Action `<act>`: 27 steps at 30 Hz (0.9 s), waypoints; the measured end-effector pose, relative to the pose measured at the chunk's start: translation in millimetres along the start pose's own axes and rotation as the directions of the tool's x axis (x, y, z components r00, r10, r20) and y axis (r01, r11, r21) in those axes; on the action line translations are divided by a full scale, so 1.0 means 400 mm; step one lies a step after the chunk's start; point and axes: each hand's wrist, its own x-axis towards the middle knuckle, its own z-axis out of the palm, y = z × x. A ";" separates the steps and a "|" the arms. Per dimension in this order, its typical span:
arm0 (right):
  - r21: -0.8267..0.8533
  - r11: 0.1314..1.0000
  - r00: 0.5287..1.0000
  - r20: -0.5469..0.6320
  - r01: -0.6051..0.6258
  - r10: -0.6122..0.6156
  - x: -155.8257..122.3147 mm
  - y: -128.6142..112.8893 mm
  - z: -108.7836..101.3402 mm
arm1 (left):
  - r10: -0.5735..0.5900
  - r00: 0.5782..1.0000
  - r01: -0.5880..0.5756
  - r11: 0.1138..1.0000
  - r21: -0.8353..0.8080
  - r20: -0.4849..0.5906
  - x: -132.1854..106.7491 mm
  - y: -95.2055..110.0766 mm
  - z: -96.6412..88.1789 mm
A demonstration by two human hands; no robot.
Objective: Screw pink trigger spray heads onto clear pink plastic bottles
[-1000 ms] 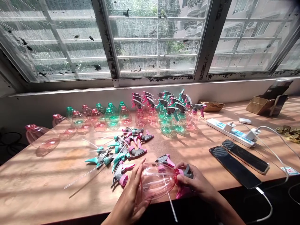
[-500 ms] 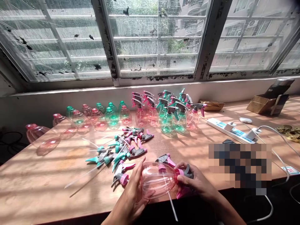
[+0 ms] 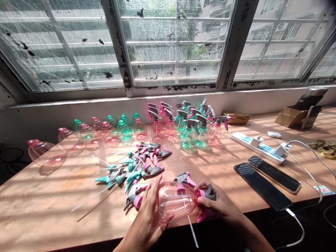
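One bottle (image 3: 175, 203) sideways between left hand (image 3: 146, 218), right hand (image 3: 221, 205).

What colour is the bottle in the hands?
Pink. The clear plastic bottle shows best in the head view.

The spray bottle (image 3: 175, 201) at the table's near edge is clear pink with white glints. Its trigger head (image 3: 208, 194) is grey with a pink collar and pink trigger. The loose trigger heads (image 3: 136, 168) behind it are grey, some with teal parts and some with pink. The open bottles (image 3: 110, 131) in the row at left are a mix of clear pink and clear green. The finished bottles (image 3: 189, 131) beside them are the same colours, topped grey with pink or teal. The tabletop (image 3: 52, 210) is pale orange-brown wood, striped with sun and shadow. The power strip (image 3: 246, 141) is white with blue markings. The phones (image 3: 262, 187) are black, the window frame (image 3: 119, 49) is black and flaking, and the cardboard box (image 3: 290, 117) is brown.
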 end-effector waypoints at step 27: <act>-0.012 0.999 0.997 -0.075 0.031 -0.032 0.004 -0.006 0.000 | 0.036 0.998 -0.033 0.997 0.068 -0.046 -0.005 0.006 -0.012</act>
